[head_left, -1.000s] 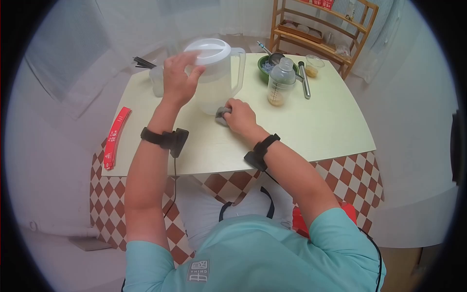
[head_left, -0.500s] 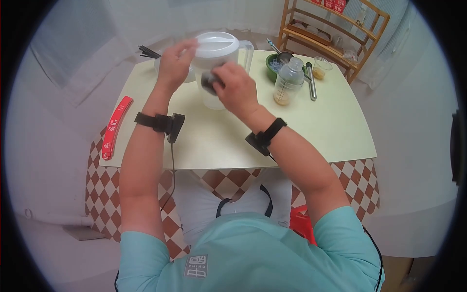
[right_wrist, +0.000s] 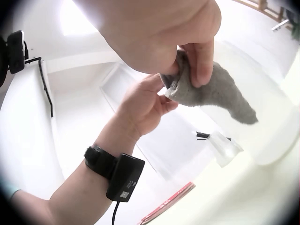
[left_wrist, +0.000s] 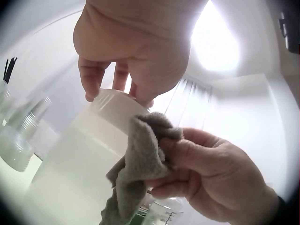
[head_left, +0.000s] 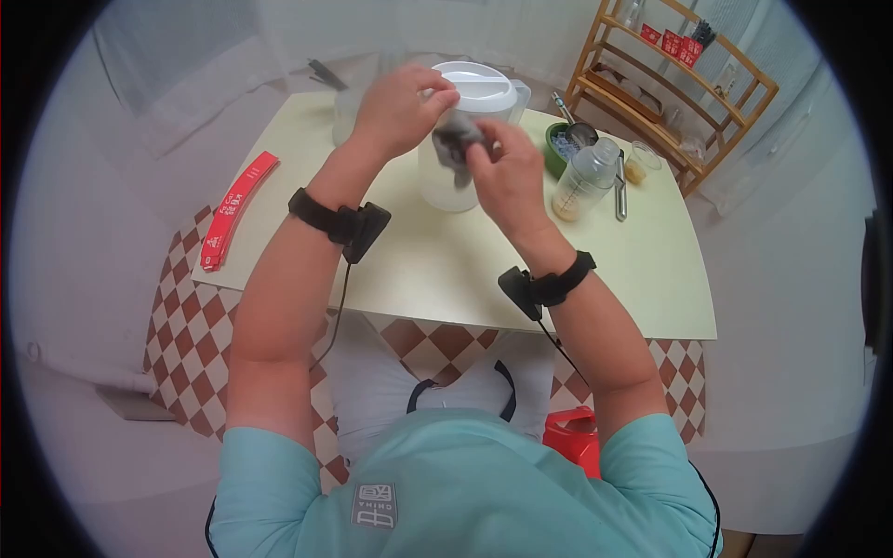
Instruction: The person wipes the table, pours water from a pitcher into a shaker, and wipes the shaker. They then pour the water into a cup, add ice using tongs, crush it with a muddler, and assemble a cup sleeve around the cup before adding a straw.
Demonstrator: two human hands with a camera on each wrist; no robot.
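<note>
At the far left, a long red printed strip (head_left: 237,212) lies along the edge of the pale table (head_left: 391,270). Farther back and to its right, dark straws (head_left: 326,74) show above a group of clear plastic cups (left_wrist: 16,150).

Next comes the left hand (head_left: 400,112), raised at the left side of the pitcher's top. Its thumb and fingers are bent down over the edge of the white lid (head_left: 479,84), gripping it.

The pitcher (head_left: 446,191) stands on the table, toward the back and in front of the person. It is tall, pale and translucent, with smooth walls, a round, ribbed lid and a clear handle (head_left: 523,98) on the right side. Whether it holds anything cannot be told.

In front of its upper wall is a grey cloth (head_left: 458,144), soft and fuzzy, bunched and folded at the top, with a loose end hanging down. The right hand (head_left: 512,177) pinches it between thumb and curled fingers. Whether the cloth touches the wall is unclear.

Right of the pitcher sits a green bowl (head_left: 555,156) with bluish contents and a strainer (head_left: 581,135) on it. Just beside it stands a clear shaker bottle (head_left: 584,181) with measuring marks and something tan at the bottom. Then come a metal rod (head_left: 621,195), a small clear cup (head_left: 644,160) with yellowish contents, and a wooden shelf (head_left: 633,110) beyond the table.
</note>
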